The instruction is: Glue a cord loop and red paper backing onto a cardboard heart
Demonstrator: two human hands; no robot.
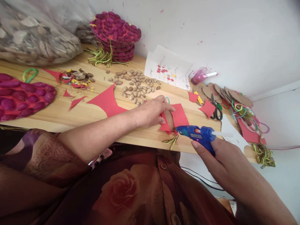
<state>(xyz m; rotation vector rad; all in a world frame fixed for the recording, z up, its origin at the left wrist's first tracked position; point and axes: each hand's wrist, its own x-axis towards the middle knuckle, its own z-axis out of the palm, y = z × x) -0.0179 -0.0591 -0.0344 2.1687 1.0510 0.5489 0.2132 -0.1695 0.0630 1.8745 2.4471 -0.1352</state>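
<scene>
My right hand (pixel 226 161) is wrapped round a blue hot glue gun (pixel 195 132) with a white glue stick poking out of its back. The nozzle points left and meets the lower edge of a brown cardboard piece (pixel 169 118). My left hand (pixel 153 111) holds that cardboard, its fingers over the upper part and its thumb low on the left. Red paper (pixel 180 115) lies at both sides of the cardboard. A green-and-black thread tassel (pixel 172 142) sticks out below it, and a small blue loop (pixel 167 100) shows above.
Peanuts (pixel 136 87) lie scattered behind my left hand. Black-handled scissors (pixel 217 109) and cardboard ovals (pixel 220 92) are on the right. A pink cup (pixel 199 76) stands by white sheets (pixel 168 56). Purple peanut-covered pieces (pixel 117 34) are stacked at the back.
</scene>
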